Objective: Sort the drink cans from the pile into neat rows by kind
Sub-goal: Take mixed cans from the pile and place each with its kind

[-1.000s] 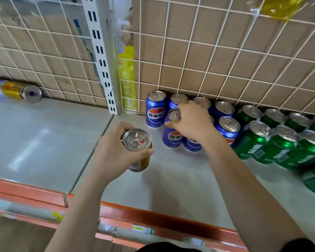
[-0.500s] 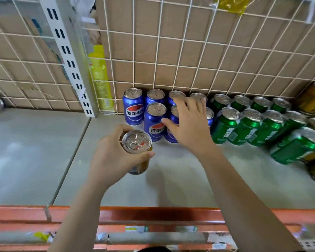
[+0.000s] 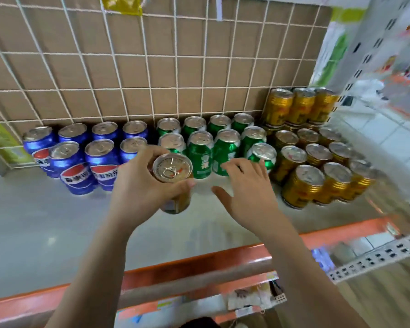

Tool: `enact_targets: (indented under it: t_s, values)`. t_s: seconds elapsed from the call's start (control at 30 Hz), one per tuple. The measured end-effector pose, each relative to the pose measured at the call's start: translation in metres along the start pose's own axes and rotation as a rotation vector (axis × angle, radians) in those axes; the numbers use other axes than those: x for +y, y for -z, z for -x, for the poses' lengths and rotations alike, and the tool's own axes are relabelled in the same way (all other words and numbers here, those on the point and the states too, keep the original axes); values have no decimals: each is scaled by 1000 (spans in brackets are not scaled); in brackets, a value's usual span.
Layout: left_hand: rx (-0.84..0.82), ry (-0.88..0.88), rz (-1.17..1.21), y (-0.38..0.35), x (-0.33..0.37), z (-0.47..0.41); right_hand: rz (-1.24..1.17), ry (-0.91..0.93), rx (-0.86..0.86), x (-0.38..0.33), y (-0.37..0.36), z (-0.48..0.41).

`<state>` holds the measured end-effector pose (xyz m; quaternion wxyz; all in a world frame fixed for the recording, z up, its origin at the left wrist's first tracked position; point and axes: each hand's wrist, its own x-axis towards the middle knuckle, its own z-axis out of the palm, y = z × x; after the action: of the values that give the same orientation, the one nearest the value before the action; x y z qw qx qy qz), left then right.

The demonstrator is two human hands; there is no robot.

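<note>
- My left hand (image 3: 137, 192) grips a gold can (image 3: 173, 183) upright above the shelf (image 3: 45, 221).
- My right hand (image 3: 246, 195) is open with spread fingers, holding nothing, near the green cans (image 3: 201, 155).

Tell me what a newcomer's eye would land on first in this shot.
First, the gold can gripped in the left hand, front and centre over the shelf. Behind it, three colour blocks stand against the wire grid: blue cans left, green cans middle, gold cans right. The right hand hovers open before the green cans.
</note>
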<state>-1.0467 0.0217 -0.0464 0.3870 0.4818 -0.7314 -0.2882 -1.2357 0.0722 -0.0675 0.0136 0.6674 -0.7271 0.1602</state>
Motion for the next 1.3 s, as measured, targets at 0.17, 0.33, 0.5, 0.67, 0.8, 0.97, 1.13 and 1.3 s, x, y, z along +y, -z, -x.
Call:
enact_targets:
  t_s: [0.17,0.33,0.5,0.67,0.8,0.97,1.13,1.3]
  values:
    - [29,-88,2,-71,69,-24,40,-22,64,85,33,14]
    - [100,-117,16,-129,119,-53,-23,-100,83,147,55,23]
    - [49,-147,-47,-174,147,-86,-23,-107,51,189,64,17]
    - [4,-188,-132,-209,147,-122,-86,-92,57,208,62,6]
    - [30,-139,-181,-229,143,-145,-121,-83,68,221,64,-4]
    - [-40,-120,-235,-247,135,-162,-136,-83,31,236,65,-11]
    - [-32,-83,-241,-253,129,-161,-151,-84,5,240,65,-15]
    - [-71,-119,-248,-245,132,-159,-159,-68,-23,240,62,-17]
